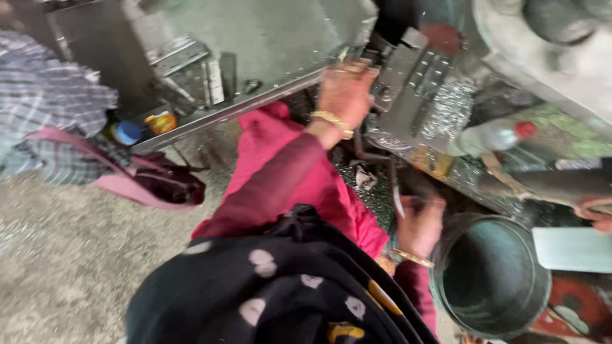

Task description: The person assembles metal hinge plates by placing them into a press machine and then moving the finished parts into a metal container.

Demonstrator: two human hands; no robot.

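**A:** Hands first, quick. What's the left doing?

**B:** My left hand point(345, 94) lies palm down on the edge of the grey sheet-metal machine bed point(268, 38), with the fingers bent over a steel part. It's too blurred to tell if I'm gripping or just leaning.

**A:** Right?

**B:** My right hand point(421, 224) is lower, with the fingers curled in. A thin grey metal strip point(396, 194) stands up from it and looks pinched between them. It's just beside the round green metal bucket point(542, 290).

**A:** Anything in the bucket?

**B:** Nothing I can see, the bottom looks bare. I'd say I'm early or mid-way. The strip is in hand at the machine and no finished pieces are in sight.

**A:** Around that?

**B:** There are glittering silver metal shavings point(449, 105) on the bed past my left hand. A clear plastic bottle with a red cap point(491, 136) lies beyond them. Another person's hand point(596, 213) is at the right edge, well apart from mine.

**A:** Left side?

**B:** A dark bag with a pink strap point(159, 185) is on the rough concrete floor point(70, 261), and a grey checked cloth point(44, 102) is above it. A blue cap point(128, 132) and an orange one sit under the bed's edge.
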